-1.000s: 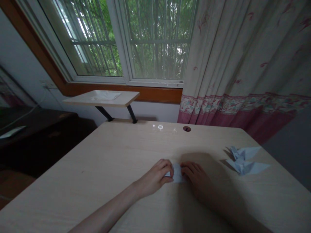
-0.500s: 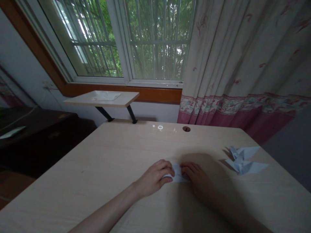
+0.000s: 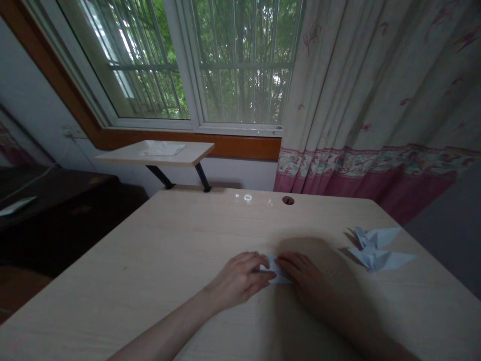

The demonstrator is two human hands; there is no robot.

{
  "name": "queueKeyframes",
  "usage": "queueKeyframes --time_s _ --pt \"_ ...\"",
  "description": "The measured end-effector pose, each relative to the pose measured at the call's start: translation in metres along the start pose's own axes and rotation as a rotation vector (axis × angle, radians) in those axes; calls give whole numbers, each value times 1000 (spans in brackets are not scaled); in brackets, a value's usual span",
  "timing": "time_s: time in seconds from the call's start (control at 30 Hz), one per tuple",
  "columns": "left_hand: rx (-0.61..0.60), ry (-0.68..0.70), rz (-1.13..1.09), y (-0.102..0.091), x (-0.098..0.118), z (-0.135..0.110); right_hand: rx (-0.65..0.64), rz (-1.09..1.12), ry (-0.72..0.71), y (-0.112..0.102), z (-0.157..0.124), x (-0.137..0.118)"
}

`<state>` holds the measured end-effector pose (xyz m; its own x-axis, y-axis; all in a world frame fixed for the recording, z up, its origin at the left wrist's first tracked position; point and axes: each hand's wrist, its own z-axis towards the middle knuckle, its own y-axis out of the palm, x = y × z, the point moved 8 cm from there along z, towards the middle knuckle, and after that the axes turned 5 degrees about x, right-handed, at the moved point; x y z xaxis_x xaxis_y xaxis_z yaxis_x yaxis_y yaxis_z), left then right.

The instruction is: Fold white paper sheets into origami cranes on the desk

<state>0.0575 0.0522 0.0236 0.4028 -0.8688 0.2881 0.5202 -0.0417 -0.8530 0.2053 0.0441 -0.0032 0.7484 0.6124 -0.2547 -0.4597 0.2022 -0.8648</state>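
Lying on the pale desk (image 3: 169,260), a small piece of white paper (image 3: 280,279) sits between the two hands, partly covered from both sides. The left hand (image 3: 240,281) touches its left part, thumb on the near side and curved fingers beyond, a gap between them; whether it pinches the paper I cannot tell. The right hand (image 3: 302,278) rests its bent fingers over the right part, its grip likewise unclear. Well apart, farther right, stand two folded paper shapes (image 3: 389,259).
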Motion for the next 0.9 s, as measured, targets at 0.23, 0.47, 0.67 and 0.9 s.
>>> queueKeyframes --time_s 0.23,0.47,0.67,0.9 --pt "41 20 56 4 -1 1 1 90 -13 -3 3 -4" --pt "70 6 65 -2 -2 1 40 163 44 -15 8 -10" --pt "111 -15 62 -1 -7 -1 83 159 15 -16 7 -11" --pt "117 -41 39 -1 -11 -2 107 171 -39 -15 5 -13"
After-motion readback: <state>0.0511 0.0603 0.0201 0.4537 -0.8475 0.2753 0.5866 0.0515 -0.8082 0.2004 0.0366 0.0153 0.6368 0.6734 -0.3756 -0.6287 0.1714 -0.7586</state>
